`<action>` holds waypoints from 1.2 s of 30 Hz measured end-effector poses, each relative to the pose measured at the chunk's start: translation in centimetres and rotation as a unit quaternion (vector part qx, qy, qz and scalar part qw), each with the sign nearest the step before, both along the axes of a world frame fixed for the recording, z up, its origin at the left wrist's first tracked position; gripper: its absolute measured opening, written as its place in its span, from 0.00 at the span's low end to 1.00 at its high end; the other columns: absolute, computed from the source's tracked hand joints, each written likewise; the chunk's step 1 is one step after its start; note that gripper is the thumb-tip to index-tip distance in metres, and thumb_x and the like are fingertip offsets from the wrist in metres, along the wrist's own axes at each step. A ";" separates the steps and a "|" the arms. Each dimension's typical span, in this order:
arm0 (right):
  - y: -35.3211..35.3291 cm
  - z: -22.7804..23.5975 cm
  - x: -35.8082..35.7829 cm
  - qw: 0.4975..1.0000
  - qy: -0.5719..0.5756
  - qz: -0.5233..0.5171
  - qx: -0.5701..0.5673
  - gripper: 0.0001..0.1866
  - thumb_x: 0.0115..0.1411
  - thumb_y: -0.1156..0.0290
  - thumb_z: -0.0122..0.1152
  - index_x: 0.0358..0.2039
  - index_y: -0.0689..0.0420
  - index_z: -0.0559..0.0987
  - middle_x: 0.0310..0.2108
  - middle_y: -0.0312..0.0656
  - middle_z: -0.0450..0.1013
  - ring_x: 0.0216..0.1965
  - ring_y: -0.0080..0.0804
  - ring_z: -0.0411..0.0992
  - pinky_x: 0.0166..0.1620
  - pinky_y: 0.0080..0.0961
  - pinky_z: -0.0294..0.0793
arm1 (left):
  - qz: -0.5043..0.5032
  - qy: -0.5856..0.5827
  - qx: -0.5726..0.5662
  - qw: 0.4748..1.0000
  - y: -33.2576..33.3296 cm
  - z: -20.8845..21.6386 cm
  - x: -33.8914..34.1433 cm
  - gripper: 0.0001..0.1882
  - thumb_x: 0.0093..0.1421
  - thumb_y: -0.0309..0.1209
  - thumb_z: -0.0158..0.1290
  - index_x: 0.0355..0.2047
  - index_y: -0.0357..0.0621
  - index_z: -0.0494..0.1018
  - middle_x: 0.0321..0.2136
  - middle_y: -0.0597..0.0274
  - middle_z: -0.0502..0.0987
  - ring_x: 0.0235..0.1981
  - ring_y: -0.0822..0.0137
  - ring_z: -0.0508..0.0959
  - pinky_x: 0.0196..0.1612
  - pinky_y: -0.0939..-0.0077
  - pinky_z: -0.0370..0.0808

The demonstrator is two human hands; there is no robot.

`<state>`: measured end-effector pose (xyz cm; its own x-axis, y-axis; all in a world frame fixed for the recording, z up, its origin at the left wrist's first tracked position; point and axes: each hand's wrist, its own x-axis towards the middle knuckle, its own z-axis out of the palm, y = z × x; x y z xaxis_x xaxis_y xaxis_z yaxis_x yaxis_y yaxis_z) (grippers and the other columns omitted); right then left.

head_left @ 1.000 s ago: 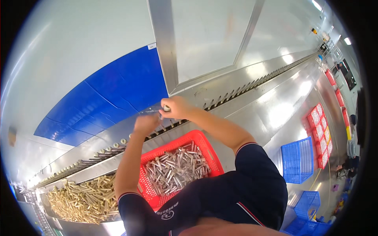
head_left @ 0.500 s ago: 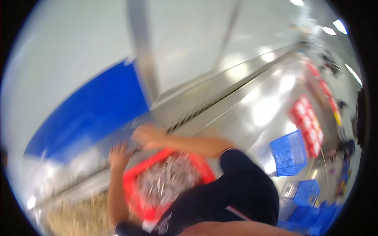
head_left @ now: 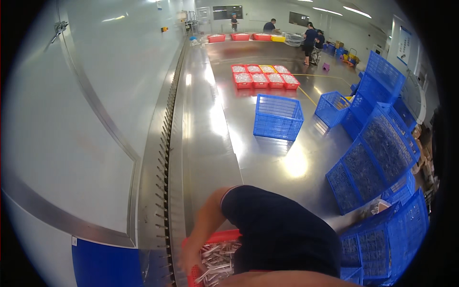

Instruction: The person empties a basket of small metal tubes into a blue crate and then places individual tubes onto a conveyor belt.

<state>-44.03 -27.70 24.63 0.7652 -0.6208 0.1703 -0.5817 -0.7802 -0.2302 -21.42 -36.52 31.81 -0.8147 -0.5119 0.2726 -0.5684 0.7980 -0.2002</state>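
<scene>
My right hand is down at the left side of a red basket, along its rim. It is blurred, and its fingers do not show well enough to tell their pose. The basket holds many thin, pale and silvery stick-like pieces. My dark sleeve and body hide the basket's right part. My left hand lies outside the view.
A long row of metal pins runs along the pale wall at left, above a blue panel. Blue crates stand ahead and stacked at right. Filled red trays sit further off. Several people are at the back.
The view has swung to the right and up toward the room. My left hand has gone out of view. My right hand is now beside the basket rim, no longer near the pins.
</scene>
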 end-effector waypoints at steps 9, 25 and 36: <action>-10.0 0.0 7.0 0.963 -0.126 -0.126 0.202 0.28 0.48 0.49 0.64 0.42 0.57 0.75 0.37 0.49 0.74 0.40 0.40 0.73 0.39 0.38 0.73 | 0.129 -0.078 0.205 0.967 -2.0 -3.8 1.5 0.20 0.55 0.53 0.51 0.39 0.54 0.74 0.23 0.54 0.78 0.23 0.53 0.77 0.23 0.62 0.73; -4.3 2.1 1.2 0.950 -0.263 -0.153 -0.072 0.24 0.52 0.56 0.62 0.45 0.56 0.73 0.29 0.43 0.72 0.32 0.42 0.72 0.39 0.38 0.70 | 0.110 0.156 0.019 0.981 2.1 -3.5 4.6 0.30 0.49 0.46 0.58 0.51 0.50 0.67 0.54 0.50 0.63 0.52 0.53 0.66 0.58 0.52 0.59; -6.8 8.9 2.6 0.816 -0.452 -0.135 0.333 0.11 0.55 0.64 0.60 0.34 0.57 0.74 0.21 0.37 0.71 0.24 0.25 0.70 0.30 0.26 0.69 | 0.173 0.177 0.034 0.968 -4.2 1.9 6.2 0.12 0.55 0.39 0.52 0.21 0.47 0.68 0.15 0.61 0.72 0.16 0.57 0.75 0.17 0.67 0.71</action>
